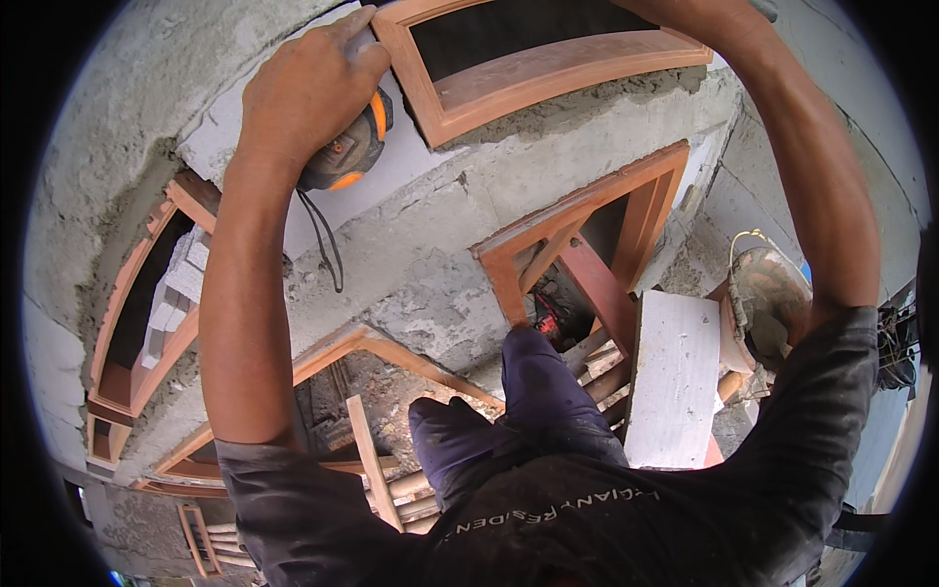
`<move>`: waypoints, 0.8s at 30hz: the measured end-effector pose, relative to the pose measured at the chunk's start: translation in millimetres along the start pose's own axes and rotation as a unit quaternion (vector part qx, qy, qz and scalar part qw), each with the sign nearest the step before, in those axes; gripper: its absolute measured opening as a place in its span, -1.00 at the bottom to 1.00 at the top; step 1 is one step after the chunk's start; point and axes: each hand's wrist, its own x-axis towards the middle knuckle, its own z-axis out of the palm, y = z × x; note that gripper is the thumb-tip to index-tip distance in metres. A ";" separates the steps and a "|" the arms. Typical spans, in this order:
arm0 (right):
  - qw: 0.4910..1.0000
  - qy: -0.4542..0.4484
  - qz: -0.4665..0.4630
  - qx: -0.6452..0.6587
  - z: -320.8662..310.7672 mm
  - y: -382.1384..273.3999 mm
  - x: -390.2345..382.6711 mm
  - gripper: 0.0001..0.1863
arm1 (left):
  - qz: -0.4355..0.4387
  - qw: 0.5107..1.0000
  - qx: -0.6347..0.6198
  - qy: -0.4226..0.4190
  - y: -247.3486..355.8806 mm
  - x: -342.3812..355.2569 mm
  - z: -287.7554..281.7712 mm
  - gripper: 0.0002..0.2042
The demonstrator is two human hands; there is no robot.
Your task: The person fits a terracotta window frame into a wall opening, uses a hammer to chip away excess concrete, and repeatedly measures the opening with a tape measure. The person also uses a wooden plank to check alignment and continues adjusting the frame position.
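My left hand [305, 93] is closed around a black and orange tape measure [354, 147], its thumb and forefinger reaching to the upper left corner of a wooden window frame [416, 73]. A thin black wrist strap [321, 240] dangles from the tape measure. Behind the hand is a pale wall block [377, 181]. My right hand [699, 15] is up at the right part of the same frame, cut off by the picture's upper edge. Its fingers are out of sight, so what it holds, if anything, cannot be made out.
Below stands another wooden frame [509, 274] set in the rough cement wall [460, 210]. At right are a white block [675, 377] and a bucket [768, 293] of mortar. A curved wooden frame [106, 342] sits at left; a loose timber [372, 465] leans near my legs.
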 end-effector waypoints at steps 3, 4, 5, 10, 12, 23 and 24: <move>1.000 0.012 0.018 0.015 -4.9 -5.2 -2.6 -0.67 | -0.021 0.999 -0.002 -0.030 5.4 -0.3 -1.7 -0.50; 0.999 0.027 0.021 0.027 -9.5 -9.6 -3.6 -0.67 | -0.023 0.999 0.004 -0.029 4.4 -0.5 -1.7 -0.49; 0.998 0.041 0.024 0.038 -11.8 -12.0 -4.0 -0.67 | -0.025 0.999 0.009 -0.027 2.8 -0.6 -1.1 -0.49; 1.000 0.002 0.007 -0.008 -6.8 -10.0 -1.0 -0.71 | -0.006 1.000 0.007 -0.005 -0.1 -0.3 0.3 -0.48; 0.999 0.018 0.035 0.028 -5.6 -8.9 -7.6 -0.71 | -0.004 1.000 0.005 -0.010 1.3 1.4 -1.1 -0.48; 0.853 -0.063 0.420 0.304 -11.5 -132.0 -311.8 -0.61 | -0.042 0.998 -0.042 0.022 8.3 -5.8 1.4 -0.48; 0.828 -0.098 0.462 0.302 -8.7 -144.0 -340.8 -0.64 | -0.045 0.997 -0.047 0.035 9.4 -9.8 0.1 -0.48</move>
